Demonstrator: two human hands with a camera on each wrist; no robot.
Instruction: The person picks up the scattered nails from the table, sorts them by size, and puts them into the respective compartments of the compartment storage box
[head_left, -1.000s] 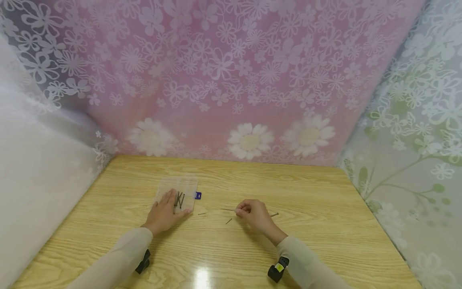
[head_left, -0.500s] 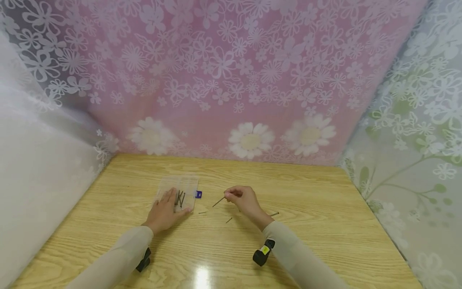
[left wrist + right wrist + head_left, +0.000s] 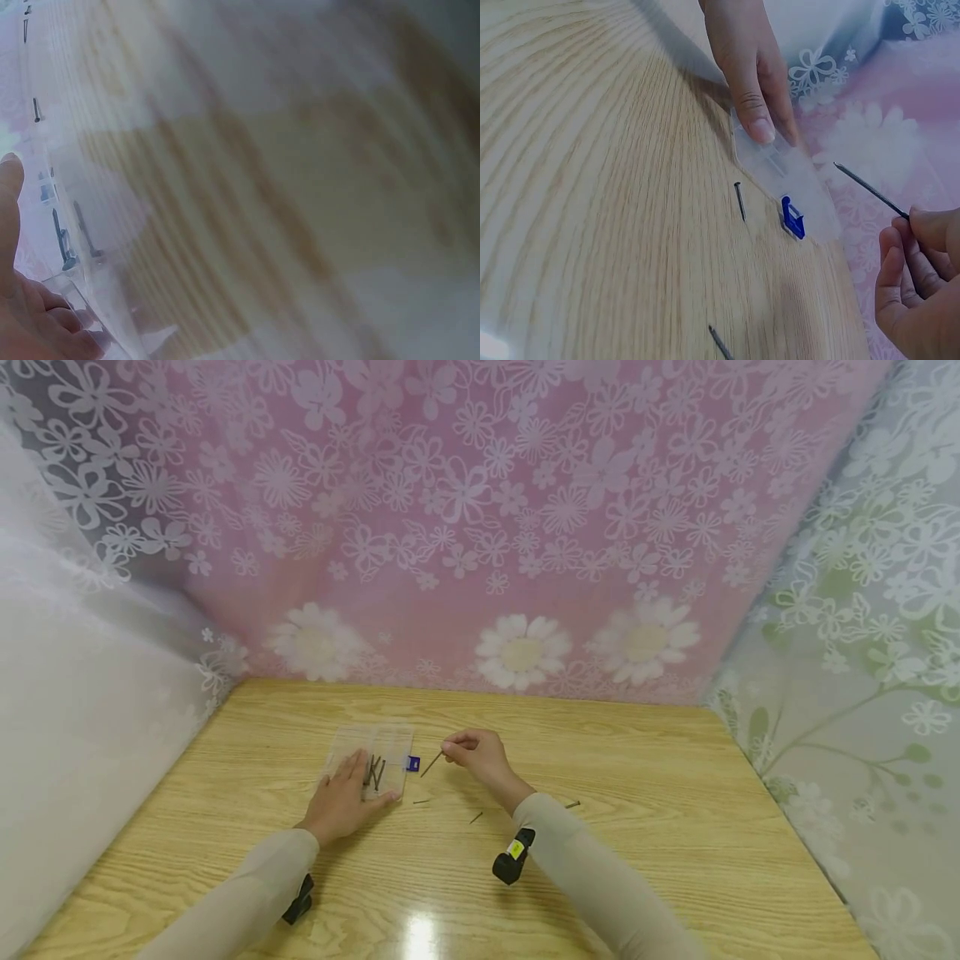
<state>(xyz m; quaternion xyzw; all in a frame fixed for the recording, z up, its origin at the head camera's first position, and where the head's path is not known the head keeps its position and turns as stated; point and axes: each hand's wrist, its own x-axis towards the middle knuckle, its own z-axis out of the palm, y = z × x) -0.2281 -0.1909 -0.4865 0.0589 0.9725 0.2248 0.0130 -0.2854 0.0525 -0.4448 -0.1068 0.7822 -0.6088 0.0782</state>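
My left hand (image 3: 341, 800) rests spread on a clear plastic compartment box (image 3: 390, 739), its thumb along the near side. Several dark nails (image 3: 376, 772) lie in one compartment beside the fingers. A blue latch (image 3: 413, 764) sticks out from the box's right side. Just right of that latch, my right hand (image 3: 483, 762) pinches a long nail (image 3: 431, 766) between thumb and fingertips, its pointed end slanting down toward the box. In the right wrist view, the held nail (image 3: 870, 189) is raised clear of the wood, apart from the box.
On the wood-grain table (image 3: 645, 752) lie a small nail (image 3: 421, 802) near the box, another small nail (image 3: 476, 817) farther right, and a longer nail (image 3: 572, 804) beyond the right forearm. A pink floral curtain (image 3: 420, 527) hangs along the table's back edge.
My right hand has lifted the long nail and carried it left toward the box, while the nail tilted from nearly level to slanting down. The left hand has stayed in place.
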